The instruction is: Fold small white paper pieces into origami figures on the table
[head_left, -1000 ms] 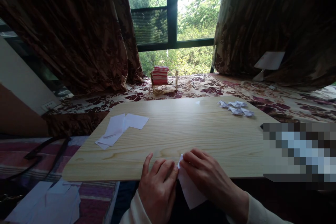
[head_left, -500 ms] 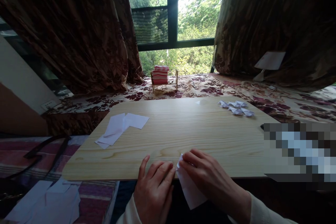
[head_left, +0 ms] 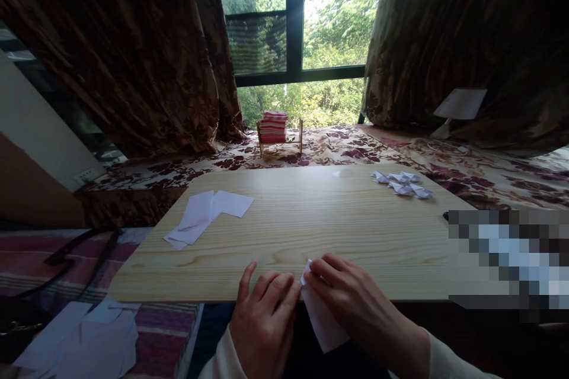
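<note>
A white sheet of paper [head_left: 323, 323], folded at its upper end, hangs partly over the table's near edge. My right hand [head_left: 351, 293] is closed on its upper part, the fingers bent over the fold and hiding some of it. On the paper's left side, my left hand [head_left: 267, 314] has its index fingertip at the edge, fingers curled together and little finger raised; its thumb is mostly hidden. Toward the table's far right lie several small folded paper pieces [head_left: 403, 188]. Flat paper sheets [head_left: 195, 219] overlap at the left of the table.
The pale wooden table [head_left: 306, 225] has rounded corners. More paper sheets [head_left: 98, 337] lie on the striped cloth at lower left. A small rack with folded red-and-white cloths [head_left: 273, 127] and a white lamp [head_left: 460, 103] stand beyond the table. A blurred-out patch covers the right edge.
The view has shifted slightly, so everything sits a little further right. Both hands keep nearly the same pose at the paper.
</note>
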The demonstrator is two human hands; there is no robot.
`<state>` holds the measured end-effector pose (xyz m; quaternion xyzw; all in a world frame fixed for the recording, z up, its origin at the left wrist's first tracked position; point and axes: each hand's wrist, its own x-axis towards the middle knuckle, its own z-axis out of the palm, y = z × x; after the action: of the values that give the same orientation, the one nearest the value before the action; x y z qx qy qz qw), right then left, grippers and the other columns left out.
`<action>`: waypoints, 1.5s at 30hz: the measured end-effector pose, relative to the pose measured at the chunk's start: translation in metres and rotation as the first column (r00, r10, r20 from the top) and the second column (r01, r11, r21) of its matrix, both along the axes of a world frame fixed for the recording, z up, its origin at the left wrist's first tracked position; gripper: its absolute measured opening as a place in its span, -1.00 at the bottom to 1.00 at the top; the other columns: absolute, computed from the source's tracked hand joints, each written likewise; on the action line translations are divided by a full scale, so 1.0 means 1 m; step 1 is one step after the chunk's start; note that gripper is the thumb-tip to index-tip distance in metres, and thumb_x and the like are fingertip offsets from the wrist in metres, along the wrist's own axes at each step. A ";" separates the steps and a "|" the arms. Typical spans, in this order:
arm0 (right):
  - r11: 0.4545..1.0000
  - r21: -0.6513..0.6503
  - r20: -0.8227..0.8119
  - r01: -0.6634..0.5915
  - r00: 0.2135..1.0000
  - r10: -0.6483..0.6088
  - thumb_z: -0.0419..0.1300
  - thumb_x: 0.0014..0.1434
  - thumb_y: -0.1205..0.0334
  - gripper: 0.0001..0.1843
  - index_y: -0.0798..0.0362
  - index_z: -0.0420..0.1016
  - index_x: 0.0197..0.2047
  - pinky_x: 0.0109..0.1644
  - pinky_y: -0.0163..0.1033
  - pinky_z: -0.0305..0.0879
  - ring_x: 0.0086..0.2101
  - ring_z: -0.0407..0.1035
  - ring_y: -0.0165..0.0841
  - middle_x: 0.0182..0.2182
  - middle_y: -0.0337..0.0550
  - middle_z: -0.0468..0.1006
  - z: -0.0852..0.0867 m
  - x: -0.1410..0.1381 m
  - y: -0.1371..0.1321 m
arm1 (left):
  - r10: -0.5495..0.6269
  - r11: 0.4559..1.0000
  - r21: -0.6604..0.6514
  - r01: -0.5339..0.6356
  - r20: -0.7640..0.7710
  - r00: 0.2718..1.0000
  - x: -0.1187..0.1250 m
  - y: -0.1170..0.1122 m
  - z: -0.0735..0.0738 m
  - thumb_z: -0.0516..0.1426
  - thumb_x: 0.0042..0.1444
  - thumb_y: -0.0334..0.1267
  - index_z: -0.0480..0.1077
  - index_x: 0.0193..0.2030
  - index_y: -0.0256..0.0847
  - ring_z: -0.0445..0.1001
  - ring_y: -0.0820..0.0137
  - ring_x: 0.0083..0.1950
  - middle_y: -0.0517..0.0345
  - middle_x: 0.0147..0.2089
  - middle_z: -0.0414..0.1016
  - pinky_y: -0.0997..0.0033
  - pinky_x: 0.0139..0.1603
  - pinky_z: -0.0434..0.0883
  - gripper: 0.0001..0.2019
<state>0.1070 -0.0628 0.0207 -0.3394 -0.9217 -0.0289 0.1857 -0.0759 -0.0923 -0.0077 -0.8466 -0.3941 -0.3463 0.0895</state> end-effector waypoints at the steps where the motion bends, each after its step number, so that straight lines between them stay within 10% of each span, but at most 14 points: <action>1: 1.000 -0.007 -0.003 0.000 1.000 0.000 0.18 0.09 0.46 -0.92 0.12 0.40 -0.33 -0.27 -0.20 0.21 -0.32 0.23 -0.29 -0.35 -0.13 0.40 -0.001 0.000 0.001 | 0.007 1.000 -0.010 -0.007 -0.013 1.000 0.001 0.000 0.000 -0.06 0.14 -0.40 0.36 0.02 -0.21 0.32 0.26 -0.02 0.05 -0.08 0.47 -0.03 0.23 -0.09 -0.66; 24: 0.997 -0.066 0.014 0.032 0.999 -0.031 0.00 0.11 0.56 -0.55 -0.05 0.37 0.00 -0.31 -0.24 0.16 -0.34 0.23 -0.32 -0.33 -0.14 0.41 0.016 0.035 0.016 | 0.070 0.997 0.023 -0.068 -0.093 0.993 0.008 0.004 0.004 -0.02 0.13 -0.38 0.42 -0.06 -0.19 0.35 0.24 -0.07 0.04 -0.15 0.49 -0.09 0.22 -0.04 -0.71; 35: 0.999 0.045 0.258 -0.002 0.966 -0.010 0.10 0.12 0.45 -0.86 0.15 0.43 -0.24 -0.33 -0.18 0.15 -0.34 0.23 -0.25 -0.36 -0.08 0.41 0.017 0.014 0.015 | 0.030 0.999 0.013 -0.029 -0.089 0.996 0.007 0.005 0.008 -0.05 0.15 -0.36 0.43 -0.07 -0.21 0.37 0.25 -0.08 0.04 -0.12 0.50 -0.08 0.23 -0.09 -0.71; 45: 0.996 -0.087 0.074 0.032 0.997 -0.026 0.03 0.16 0.46 -0.74 0.04 0.48 -0.18 -0.27 -0.33 0.23 -0.31 0.34 -0.39 -0.34 -0.15 0.46 0.030 0.038 0.036 | -0.019 0.999 0.042 0.020 -0.027 0.999 0.012 0.008 0.009 0.02 0.10 -0.41 0.42 -0.06 -0.18 0.39 0.25 -0.07 0.12 -0.07 0.53 -0.04 0.23 -0.09 -0.72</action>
<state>0.1454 -0.0270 0.0503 -0.3593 -0.9232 -0.0031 0.1366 -0.0641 -0.0841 0.0012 -0.8528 -0.3772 -0.3441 0.1093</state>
